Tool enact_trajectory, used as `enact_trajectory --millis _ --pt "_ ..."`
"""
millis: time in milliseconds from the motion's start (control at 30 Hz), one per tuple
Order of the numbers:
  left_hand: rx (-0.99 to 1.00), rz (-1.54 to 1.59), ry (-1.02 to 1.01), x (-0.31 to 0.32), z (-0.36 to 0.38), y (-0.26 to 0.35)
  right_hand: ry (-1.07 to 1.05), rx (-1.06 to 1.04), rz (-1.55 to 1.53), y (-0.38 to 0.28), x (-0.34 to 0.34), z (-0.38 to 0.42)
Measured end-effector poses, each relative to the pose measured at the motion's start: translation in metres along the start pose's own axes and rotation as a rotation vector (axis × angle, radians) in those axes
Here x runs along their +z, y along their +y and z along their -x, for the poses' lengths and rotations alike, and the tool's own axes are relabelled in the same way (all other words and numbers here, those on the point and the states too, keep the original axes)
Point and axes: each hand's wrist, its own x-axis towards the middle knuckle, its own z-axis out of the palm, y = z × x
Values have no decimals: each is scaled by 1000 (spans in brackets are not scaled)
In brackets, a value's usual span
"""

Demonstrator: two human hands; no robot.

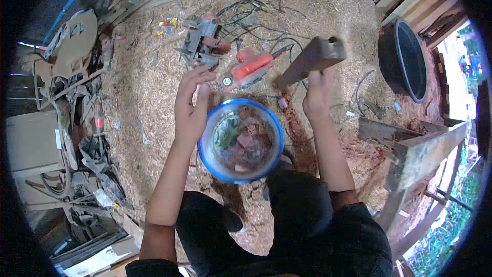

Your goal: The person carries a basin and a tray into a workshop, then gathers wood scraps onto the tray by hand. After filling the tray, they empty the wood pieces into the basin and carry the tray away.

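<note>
My right hand (319, 97) grips a brown wooden post (310, 64) near its raised end, which has a small dark hole in its end face. The post tilts, and its lower end points toward the sawdust floor. My left hand (193, 97) is held up with bent fingers and the thumb apart, nothing visible in it. Between my forearms stands a blue-rimmed bucket (206, 160) with wood offcuts (248, 138) and something green inside. Just beyond the left hand lies a red power planer (251, 69). Behind it rests a red and grey power tool (205, 38), perhaps a circular saw.
Black cables (246, 13) snake over the sawdust floor (143, 72). A large black tub (405, 61) leans at the right, above a wooden frame (425, 149). Boards, bags and scrap pile up along the left, near a bottle with a red label (99, 120).
</note>
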Motion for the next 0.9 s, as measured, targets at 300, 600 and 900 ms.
enact_trajectory --millis 300,600,900 --pt "-115 14 -239 -44 26 168 -235 -121 353 -154 -49 -1" --pt "-4 76 -332 -50 12 284 -457 127 139 -258 -69 2" --pt "59 -18 -345 -93 -38 303 -560 83 109 -289 -44 -41"
